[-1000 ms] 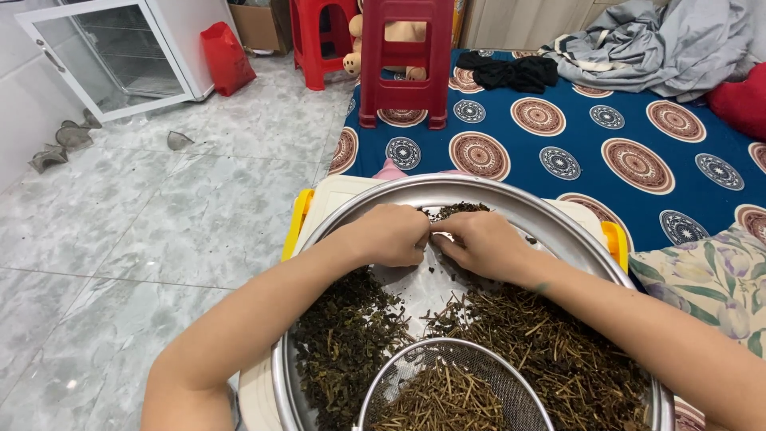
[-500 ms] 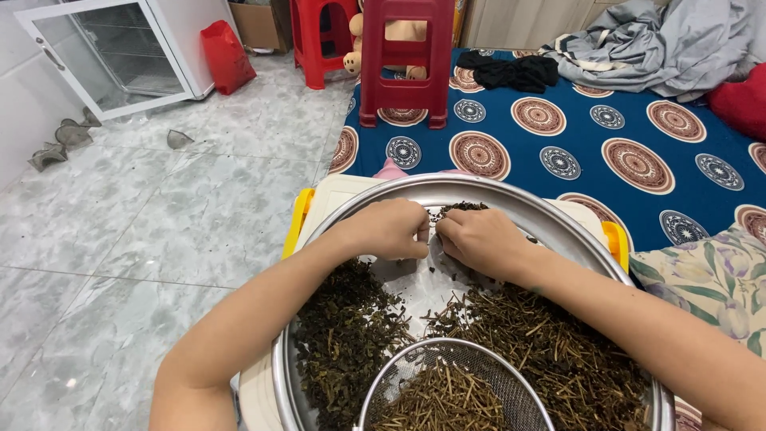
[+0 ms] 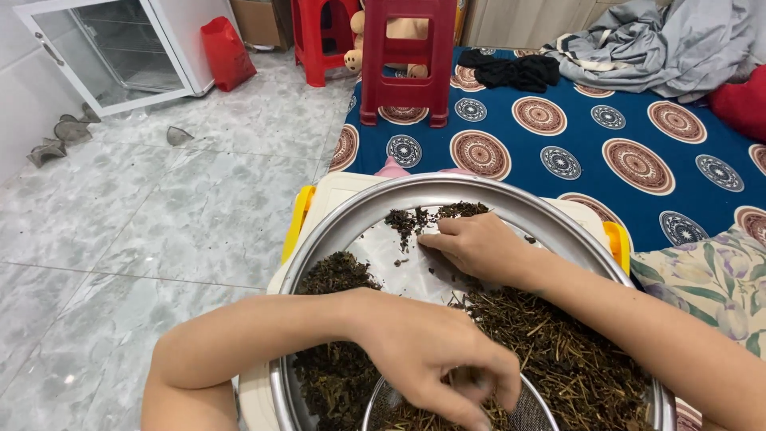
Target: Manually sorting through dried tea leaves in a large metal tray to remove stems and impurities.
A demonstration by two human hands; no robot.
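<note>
Left hand (image 3: 435,359) hangs over the wire-mesh sieve (image 3: 527,411) at the near rim of the round metal tray (image 3: 351,219), fingers (image 3: 487,391) curled downward and bunched; whether they pinch any brown stems (image 3: 558,343) cannot be told. Right hand (image 3: 479,243) rests palm-down farther back, its fingers together beside a small heap of dark leaf bits (image 3: 411,219). The tray also holds dark dried leaves (image 3: 331,275) at left. Both forearms reach in from the near edge.

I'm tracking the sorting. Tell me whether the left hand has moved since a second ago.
Yes. The left hand has moved from the far side of the metal tray, beside the right hand, toward the near edge, over the wire sieve.
</note>
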